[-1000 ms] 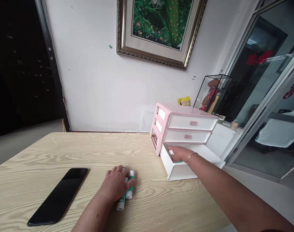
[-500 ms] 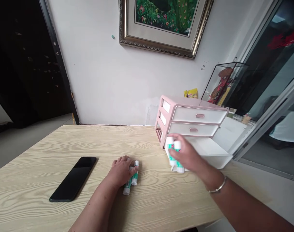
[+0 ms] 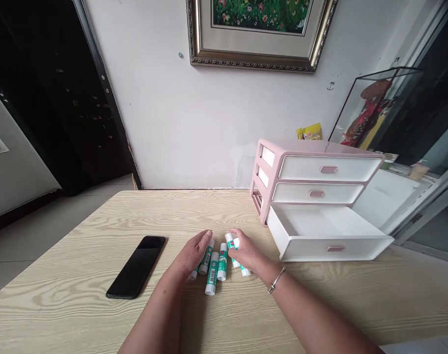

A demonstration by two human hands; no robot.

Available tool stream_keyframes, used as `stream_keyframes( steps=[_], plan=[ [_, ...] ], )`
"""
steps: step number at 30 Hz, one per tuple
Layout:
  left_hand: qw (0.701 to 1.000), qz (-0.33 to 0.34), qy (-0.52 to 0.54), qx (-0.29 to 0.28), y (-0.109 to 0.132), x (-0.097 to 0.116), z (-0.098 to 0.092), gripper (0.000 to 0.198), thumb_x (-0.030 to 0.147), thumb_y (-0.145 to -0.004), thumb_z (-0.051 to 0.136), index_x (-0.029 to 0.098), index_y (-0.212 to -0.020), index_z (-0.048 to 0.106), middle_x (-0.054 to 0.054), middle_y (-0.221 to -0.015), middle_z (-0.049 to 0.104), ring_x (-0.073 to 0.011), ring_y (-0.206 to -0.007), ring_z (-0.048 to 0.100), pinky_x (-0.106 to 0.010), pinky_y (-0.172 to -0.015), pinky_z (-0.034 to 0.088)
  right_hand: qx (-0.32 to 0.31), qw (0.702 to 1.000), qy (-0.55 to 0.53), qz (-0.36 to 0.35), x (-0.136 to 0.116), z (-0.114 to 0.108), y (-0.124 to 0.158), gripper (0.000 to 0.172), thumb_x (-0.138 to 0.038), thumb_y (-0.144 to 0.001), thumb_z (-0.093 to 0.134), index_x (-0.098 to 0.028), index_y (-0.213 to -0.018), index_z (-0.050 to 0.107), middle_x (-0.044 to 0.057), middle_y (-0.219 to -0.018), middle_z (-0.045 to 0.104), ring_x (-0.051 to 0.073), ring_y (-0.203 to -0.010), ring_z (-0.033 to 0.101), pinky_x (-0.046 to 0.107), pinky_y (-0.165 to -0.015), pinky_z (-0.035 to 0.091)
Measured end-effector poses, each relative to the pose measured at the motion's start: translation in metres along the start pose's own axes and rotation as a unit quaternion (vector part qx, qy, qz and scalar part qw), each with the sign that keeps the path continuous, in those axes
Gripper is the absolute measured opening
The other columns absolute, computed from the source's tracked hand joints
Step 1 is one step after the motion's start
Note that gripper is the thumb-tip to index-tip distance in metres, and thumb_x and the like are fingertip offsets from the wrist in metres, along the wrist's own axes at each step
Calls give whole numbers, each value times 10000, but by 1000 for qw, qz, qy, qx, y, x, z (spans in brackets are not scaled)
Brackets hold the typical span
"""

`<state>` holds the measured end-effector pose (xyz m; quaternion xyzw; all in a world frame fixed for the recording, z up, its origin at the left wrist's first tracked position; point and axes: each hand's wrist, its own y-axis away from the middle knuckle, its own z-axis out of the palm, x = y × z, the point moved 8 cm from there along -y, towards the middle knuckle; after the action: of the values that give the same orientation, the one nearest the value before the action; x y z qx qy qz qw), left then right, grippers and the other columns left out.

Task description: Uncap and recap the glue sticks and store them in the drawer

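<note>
**Hands.** Your left hand (image 3: 190,254) lies palm down, fingers extended and together, not curled around anything. Its fingertips sit just beside the leftmost fully visible tube, and one tube end shows from under the hand. Your right hand (image 3: 246,251) is arched, fingers curved down over the tubes at the right of the group. Contact is clear there, but a pinch cannot be confirmed from this view. A silver bangle (image 3: 276,280) sits on that wrist.

**Objects.** The glue sticks (image 3: 212,273), white tubes with green labels, lie on the table between your hands. At least five show; the exact count is hidden by your hands. Their long axes run roughly near to far, fanned slightly, and the middle ones are free of both hands. Your right hand is the nearer to the group's right end, your left to its left end.

**Surroundings.** A black smartphone (image 3: 135,267) lies to the left on the pale wood-grain tabletop (image 3: 54,275), angled, well apart from the tubes. Far right stands a pink-and-white drawer unit (image 3: 267,179), its bottom drawer (image 3: 312,253) pulled out toward you, near your right hand but not touching it.
</note>
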<state>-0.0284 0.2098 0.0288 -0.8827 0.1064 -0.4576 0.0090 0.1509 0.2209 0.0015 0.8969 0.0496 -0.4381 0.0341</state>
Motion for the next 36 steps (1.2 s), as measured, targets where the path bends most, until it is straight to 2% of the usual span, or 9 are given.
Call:
stream_keyframes(
  steps=[4, 7, 10, 16, 21, 26, 30, 33, 36],
  plan=[
    [1000, -9, 29, -3, 0, 0, 1, 567, 602, -969, 333, 221, -1168, 703, -59, -1127, 756, -230, -1060, 685, -312, -948, 518, -23, 999, 0, -49, 2, 10, 5, 715, -194, -760, 626, -285, -1447, 451, 56, -1179, 663, 199, -946, 631, 327, -837, 490],
    [1000, -1, 26, -1, -1, 2, 3, 561, 578, -968, 360, 194, -1196, 699, -89, -1226, 726, -252, -1164, 645, -344, -1032, 476, -22, 997, -1, -77, 5, 10, 11, 734, -193, -772, 622, -264, -1476, 426, 76, -1320, 613, 227, -1119, 605, 376, -977, 469],
    [1000, 3, 7, -4, 0, 6, 4, 582, 550, -971, 360, 156, -1266, 670, -116, -1353, 658, -262, -1276, 583, -365, -1111, 416, -15, 993, -5, -114, -2, 7, 18, 710, -144, -781, 591, -237, -1469, 443, 88, -1363, 603, 241, -1267, 538, 418, -1103, 392],
    [998, 3, -40, -43, 3, 13, 7, 602, 548, -979, 333, 156, -1300, 658, -100, -1395, 631, -257, -1308, 560, -375, -1138, 393, -28, 990, -49, -127, -11, 9, 24, 745, -63, -770, 538, -198, -1493, 418, 117, -1440, 555, 241, -1350, 490, 441, -1151, 361],
    [998, 18, -33, -43, 2, 11, 8, 586, 545, -981, 354, 148, -1275, 669, -112, -1352, 660, -269, -1275, 578, -386, -1116, 410, 0, 987, -42, -157, -8, 9, 22, 716, -71, -799, 517, -162, -1501, 409, 129, -1435, 558, 236, -1344, 486, 442, -1159, 353],
    [998, 22, -38, -43, 2, 10, 7, 556, 553, -986, 349, 170, -1180, 702, -96, -1252, 711, -257, -1172, 628, -359, -1037, 468, 55, 982, -37, -176, -16, -9, 30, 556, -153, -868, 519, -199, -1422, 515, 103, -1414, 578, 225, -1342, 490, 428, -1156, 367],
    [998, 34, -48, -40, 2, 11, 6, 538, 534, -984, 335, 177, -1103, 719, -90, -1173, 736, -248, -1098, 654, -350, -992, 492, 100, 978, -58, -171, -18, -29, 57, 458, -201, -908, 500, -247, -1360, 558, 73, -1367, 609, 213, -1292, 534, 411, -1125, 412],
    [997, 43, -60, -38, 0, 10, 6, 530, 529, -978, 334, 190, -1061, 732, -91, -1151, 743, -256, -1089, 658, -356, -984, 497, 152, 974, -57, -155, 1, -41, 87, 396, -243, -924, 500, -295, -1311, 568, 61, -1344, 613, 235, -1263, 544, 437, -1098, 434],
    [996, 50, -66, -44, 0, 11, 8, 544, 538, -975, 321, 204, -1073, 739, -92, -1194, 732, -265, -1141, 641, -364, -1020, 477, 242, 962, -54, -112, 38, -59, 117, 378, -290, -932, 499, -324, -1305, 542, 66, -1369, 575, 261, -1250, 528, 461, -1070, 449]
  ],
)
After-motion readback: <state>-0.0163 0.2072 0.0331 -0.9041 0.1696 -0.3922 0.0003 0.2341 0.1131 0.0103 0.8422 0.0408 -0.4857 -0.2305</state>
